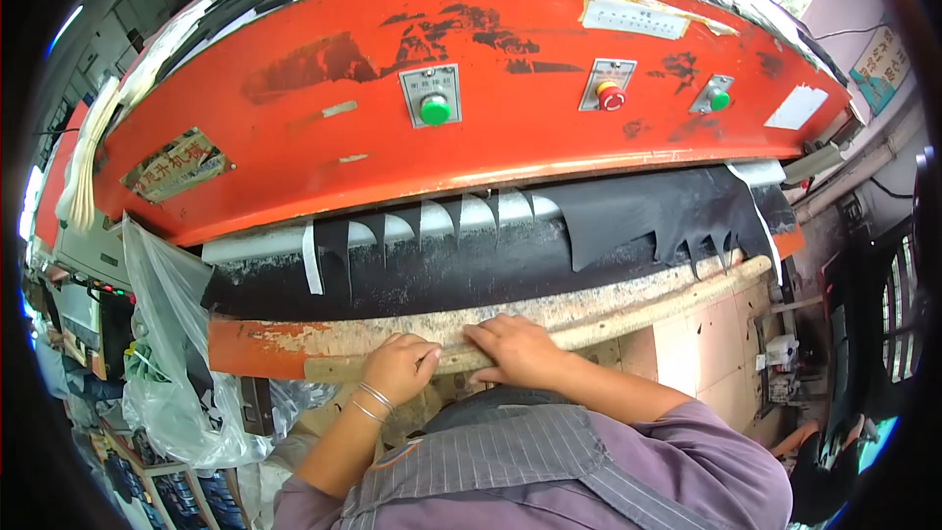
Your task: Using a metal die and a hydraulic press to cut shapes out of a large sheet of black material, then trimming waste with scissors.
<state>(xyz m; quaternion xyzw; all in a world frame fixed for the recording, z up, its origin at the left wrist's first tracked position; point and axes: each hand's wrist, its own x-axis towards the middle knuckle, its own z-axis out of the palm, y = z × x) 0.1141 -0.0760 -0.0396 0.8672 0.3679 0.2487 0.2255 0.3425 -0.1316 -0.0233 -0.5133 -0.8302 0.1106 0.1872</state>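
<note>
- Resting half-curled on the bar (677,299), left hand (400,361), thumb close beside the fingers; cannot tell whether actually clasping it.
- Lying across the same bar just to the right, right hand (520,348), loosely open, thumb apart and toward the body, with nothing seen in its hold.
- Looking just beyond the hands now: worn, speckled surface (589,304), then a black, white-flecked bed (451,275).
- On that bed, ahead and to the right of the hands, a black sheet (618,221), ragged along its near edge.
- Ahead of the left hand and a little left, a narrow white strip (312,257).
- Farther ahead, beyond the bed, a scuffed red panel (549,128), bearing two green buttons (435,110) and, between them, a red button (610,95).
- Well left of the left hand, clear plastic (177,334), hanging crumpled.
</note>
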